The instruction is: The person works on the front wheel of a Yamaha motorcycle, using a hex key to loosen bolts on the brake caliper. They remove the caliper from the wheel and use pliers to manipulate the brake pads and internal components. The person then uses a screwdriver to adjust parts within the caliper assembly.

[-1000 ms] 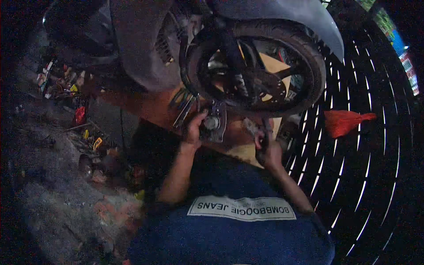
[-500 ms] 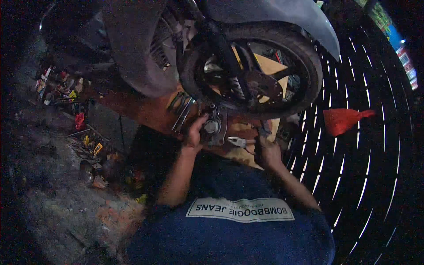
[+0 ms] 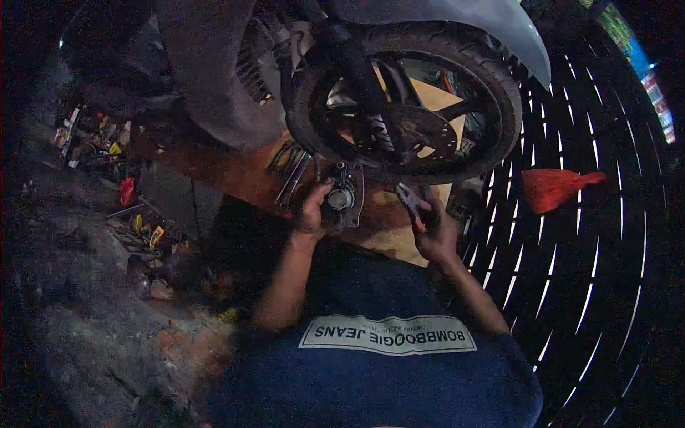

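Observation:
My left hand (image 3: 312,211) grips the near left side of a grey metal brake caliper (image 3: 340,198), its round piston facing up. A hose runs from the caliper toward the wheel. To the right, my right hand (image 3: 437,234) is closed round a pair of pliers (image 3: 409,202), whose jaws point up and to the left, apart from the caliper. Just beyond both hands stands the motorcycle's front wheel (image 3: 505,121) with its brake disc (image 3: 428,133). Where the pliers' handles lie in the palm is hidden by my fingers.
A brown board (image 3: 235,172) lies under the work, with long metal tools (image 3: 291,184) left of the caliper. Dark body panels (image 3: 207,78) hang over the far left. Small parts and scraps (image 3: 107,135) litter the left side. A red plastic bag (image 3: 553,189) rests on dark slats at right.
My right hand has lifted the pliers and turned their jaws from pointing left to pointing up and away. The caliper has shifted slightly in my left hand.

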`<control>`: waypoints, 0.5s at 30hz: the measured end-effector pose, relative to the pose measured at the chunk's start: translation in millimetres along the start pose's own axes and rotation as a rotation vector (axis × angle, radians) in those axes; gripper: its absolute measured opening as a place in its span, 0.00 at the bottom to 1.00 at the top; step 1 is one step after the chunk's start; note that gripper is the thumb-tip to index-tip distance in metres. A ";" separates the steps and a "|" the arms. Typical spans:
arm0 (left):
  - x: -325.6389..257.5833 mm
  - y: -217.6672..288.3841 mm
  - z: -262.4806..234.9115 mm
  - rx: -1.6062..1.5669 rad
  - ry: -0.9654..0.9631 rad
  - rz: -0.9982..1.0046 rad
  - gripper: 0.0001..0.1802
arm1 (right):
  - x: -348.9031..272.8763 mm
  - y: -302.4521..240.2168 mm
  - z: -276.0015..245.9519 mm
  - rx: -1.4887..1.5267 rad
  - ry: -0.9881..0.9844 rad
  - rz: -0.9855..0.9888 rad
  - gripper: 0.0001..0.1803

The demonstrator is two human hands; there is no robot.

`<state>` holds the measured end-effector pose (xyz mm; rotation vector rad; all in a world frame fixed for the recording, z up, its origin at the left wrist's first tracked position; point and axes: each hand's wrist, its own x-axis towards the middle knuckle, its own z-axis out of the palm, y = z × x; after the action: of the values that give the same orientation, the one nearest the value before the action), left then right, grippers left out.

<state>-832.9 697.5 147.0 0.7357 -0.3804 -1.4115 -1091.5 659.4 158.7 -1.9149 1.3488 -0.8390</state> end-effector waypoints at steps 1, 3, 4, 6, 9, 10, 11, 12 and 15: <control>0.7 -1.1 -1.8 0.002 0.021 -0.001 0.17 | -0.9 -5.4 1.9 0.054 0.051 -0.049 0.20; 3.1 -1.8 -2.8 0.017 0.050 -0.016 0.17 | 3.1 -14.0 -2.0 0.003 0.094 -0.122 0.19; 2.3 -2.9 -2.1 0.025 0.082 -0.020 0.17 | 7.1 -10.0 0.3 -0.035 0.134 -0.180 0.18; 2.2 -1.7 4.2 0.044 0.132 -0.027 0.18 | 21.5 9.5 6.3 -0.137 0.077 -0.195 0.18; 1.1 -4.7 -7.7 -0.077 -0.032 -0.080 0.18 | 39.3 -9.8 -3.8 -0.586 -0.086 -0.301 0.17; -0.1 -5.2 -5.7 -0.040 0.002 -0.084 0.19 | 40.4 -5.5 -2.4 -0.550 -0.096 -0.234 0.18; -2.3 0.3 5.2 -0.002 0.035 -0.087 0.19 | 42.3 -5.5 -2.1 -0.516 -0.103 -0.167 0.19; -2.7 2.7 11.8 0.036 0.069 -0.088 0.19 | 39.3 -7.3 -3.4 -0.470 -0.076 -0.155 0.20; -0.3 -2.5 13.4 0.087 0.227 -0.024 0.20 | 34.2 -13.6 1.1 -0.275 -0.043 -0.106 0.21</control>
<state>-843.5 694.6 155.2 0.9645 -0.2575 -1.3227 -1074.1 630.6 173.6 -2.2188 1.4067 -0.6852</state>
